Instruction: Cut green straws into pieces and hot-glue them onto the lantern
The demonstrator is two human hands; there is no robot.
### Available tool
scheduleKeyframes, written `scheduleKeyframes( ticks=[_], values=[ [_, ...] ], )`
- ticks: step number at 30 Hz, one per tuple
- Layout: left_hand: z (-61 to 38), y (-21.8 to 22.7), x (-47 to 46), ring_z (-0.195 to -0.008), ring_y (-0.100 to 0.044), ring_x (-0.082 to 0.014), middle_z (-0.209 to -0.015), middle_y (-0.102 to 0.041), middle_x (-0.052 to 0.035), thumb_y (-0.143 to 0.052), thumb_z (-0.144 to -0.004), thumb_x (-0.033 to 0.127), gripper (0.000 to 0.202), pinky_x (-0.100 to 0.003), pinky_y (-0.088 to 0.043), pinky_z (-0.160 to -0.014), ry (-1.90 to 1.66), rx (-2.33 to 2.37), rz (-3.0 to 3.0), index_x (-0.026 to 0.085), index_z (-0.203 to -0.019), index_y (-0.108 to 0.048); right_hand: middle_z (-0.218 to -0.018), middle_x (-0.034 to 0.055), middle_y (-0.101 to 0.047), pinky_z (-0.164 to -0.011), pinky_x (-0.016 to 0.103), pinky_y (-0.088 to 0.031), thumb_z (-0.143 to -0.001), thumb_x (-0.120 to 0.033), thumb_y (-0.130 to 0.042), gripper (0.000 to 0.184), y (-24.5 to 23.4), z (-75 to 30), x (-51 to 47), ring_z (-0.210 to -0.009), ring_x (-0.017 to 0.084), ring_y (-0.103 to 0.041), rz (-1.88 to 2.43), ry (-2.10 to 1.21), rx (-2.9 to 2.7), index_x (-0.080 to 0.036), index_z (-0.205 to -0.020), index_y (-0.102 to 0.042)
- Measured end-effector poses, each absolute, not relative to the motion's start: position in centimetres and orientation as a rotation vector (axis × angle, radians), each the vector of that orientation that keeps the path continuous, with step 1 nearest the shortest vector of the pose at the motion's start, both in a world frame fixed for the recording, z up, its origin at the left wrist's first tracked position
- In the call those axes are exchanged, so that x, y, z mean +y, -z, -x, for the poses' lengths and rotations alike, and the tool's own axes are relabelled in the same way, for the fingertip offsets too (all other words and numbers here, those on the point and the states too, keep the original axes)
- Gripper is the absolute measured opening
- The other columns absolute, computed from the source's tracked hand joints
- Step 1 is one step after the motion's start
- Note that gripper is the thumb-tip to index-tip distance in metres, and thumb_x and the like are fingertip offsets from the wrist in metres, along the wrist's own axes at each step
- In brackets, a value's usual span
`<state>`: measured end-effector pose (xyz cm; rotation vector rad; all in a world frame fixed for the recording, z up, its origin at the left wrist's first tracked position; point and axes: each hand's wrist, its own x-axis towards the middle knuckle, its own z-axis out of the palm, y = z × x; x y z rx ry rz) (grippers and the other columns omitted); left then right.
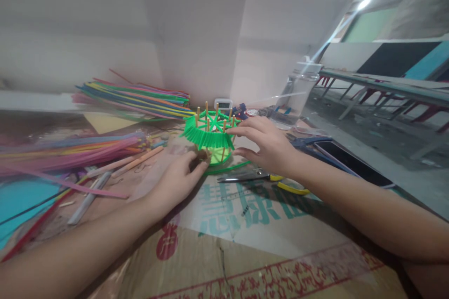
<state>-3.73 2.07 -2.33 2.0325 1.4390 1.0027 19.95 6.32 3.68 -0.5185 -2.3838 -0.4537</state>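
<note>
A small round model [208,139] made of green pipe cleaners and thin wooden sticks stands upright on the table, with a fringed green roof ring and a light green base. At its lower left, my left hand [180,173] curls its thumb and fingers against the base; some fingertips are hidden. On the other side, my right hand [268,142] has thumb and fingers at the roof's right edge, the fringe between them. Yellow-handled scissors [257,176] lie just in front of the model, below my right hand. A green pipe cleaner [235,167] lies by the base.
Bundles of coloured pipe cleaners [136,98] lie at the back left, with more [73,154] nearer. Glue sticks [138,161] lie left of my left hand. A small white digital clock [223,103] stands behind the model. At right are a phone [352,163] and a clear plastic container [296,93].
</note>
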Motion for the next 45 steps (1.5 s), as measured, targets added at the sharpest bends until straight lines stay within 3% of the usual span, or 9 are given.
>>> scheduleKeyframes(
  ticks=[17, 23, 26, 31, 45],
  values=[
    [3.6, 2.1, 2.0, -0.081, -0.064, -0.0228, -0.088, -0.072, -0.0056, -0.049, -0.089, 0.044, 0.032, -0.033, -0.049, -0.073, -1.008, 1.468, -2.075, 0.017, -0.09, -0.066, -0.101, 0.0117, -0.068, -0.082, 0.039, -0.045, -0.088, -0.035, -0.067, 0.033, -3.5, -19.3, 6.2, -0.097, 0.026, -0.061, 0.574, 0.46, -2.366, -0.015, -0.114, -0.062],
    [3.7, 2.5, 2.1, -0.094, -0.065, -0.0252, -0.1, -0.073, -0.0079, -0.047, -0.091, 0.044, 0.035, -0.037, -0.049, -0.082, -1.039, 1.393, -2.022, 0.016, -0.1, -0.066, -0.089, 0.0054, -0.067, -0.077, 0.036, -0.045, -0.085, -0.045, -0.069, 0.05, -3.0, -19.6, 6.0, -0.083, 0.022, -0.061, 0.565, 0.341, -2.26, -0.018, -0.123, -0.053],
    [3.7, 2.4, 2.2, -0.093, -0.065, -0.025, -0.1, -0.072, -0.0084, -0.046, -0.091, 0.043, 0.035, -0.037, -0.049, -0.084, -1.034, 1.378, -2.032, 0.016, -0.1, -0.066, -0.088, 0.0049, -0.068, -0.077, 0.035, -0.045, -0.085, -0.045, -0.069, 0.037, -2.4, -19.9, 6.0, -0.084, 0.021, -0.062, 0.461, 0.374, -2.23, -0.02, -0.107, -0.056],
    [3.7, 2.4, 2.3, -0.1, -0.064, -0.0264, -0.107, -0.072, -0.0099, -0.047, -0.091, 0.043, 0.035, -0.039, -0.048, -0.09, -1.01, 1.397, -2.018, 0.016, -0.101, -0.066, -0.092, 0.0055, -0.07, -0.079, 0.036, -0.045, -0.089, -0.026, -0.066, 0.015, -1.8, -20.0, 5.9, -0.086, 0.02, -0.062, 0.399, 0.531, -2.28, -0.02, -0.099, -0.058],
    [3.6, 2.2, 2.0, -0.096, -0.065, -0.0262, -0.103, -0.072, -0.009, -0.048, -0.09, 0.045, 0.037, -0.039, -0.048, -0.086, -1.007, 1.429, -2.028, 0.016, -0.1, -0.067, -0.091, 0.0035, -0.071, -0.082, 0.037, -0.043, -0.091, -0.025, -0.063, 0.006, -2.0, -19.8, 5.6, -0.086, 0.02, -0.059, 0.442, 0.632, -2.26, -0.022, -0.096, -0.063]
  ],
)
